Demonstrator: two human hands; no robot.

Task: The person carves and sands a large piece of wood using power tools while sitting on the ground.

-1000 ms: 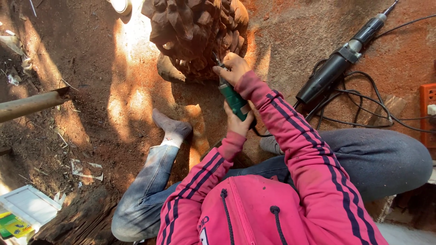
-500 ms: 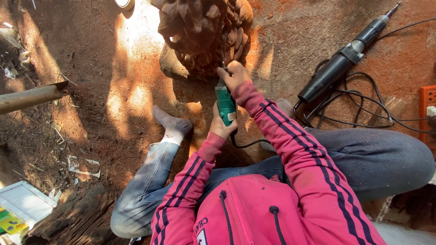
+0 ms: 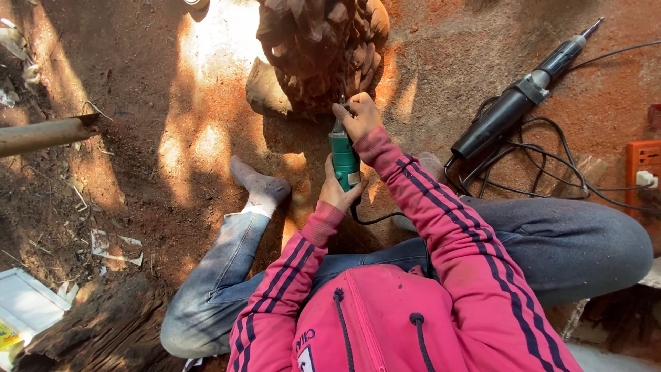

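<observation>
- Head view: the green rotary tool (image 3: 344, 160) sits just left of centre, its bit pointing toward twelve o'clock into the lower edge of the dark wood carving (image 3: 322, 48) at the top of the frame.
- The right hand (image 3: 356, 117) is closed around the tool's nose, fingertips almost at the bit; a kick off one of the carved scales could, I judge, drive the bit into those fingers.
- The left hand (image 3: 339, 191) is wrapped round the tool's rear body, at six o'clock from the right hand, steadying it.
- The tool's black cord (image 3: 375, 220) trails from its tail across the lap; a snag there could jerk the bit off line.
- The socked foot (image 3: 258, 186), at nine o'clock from the tool, rests on the red dirt floor (image 3: 138, 83) near the work, within reach of a slip.
- A second black power tool (image 3: 520, 100) and its looped cable (image 3: 530, 172) lie at two o'clock, a tripping tangle beside the orange socket strip (image 3: 644, 162).
</observation>
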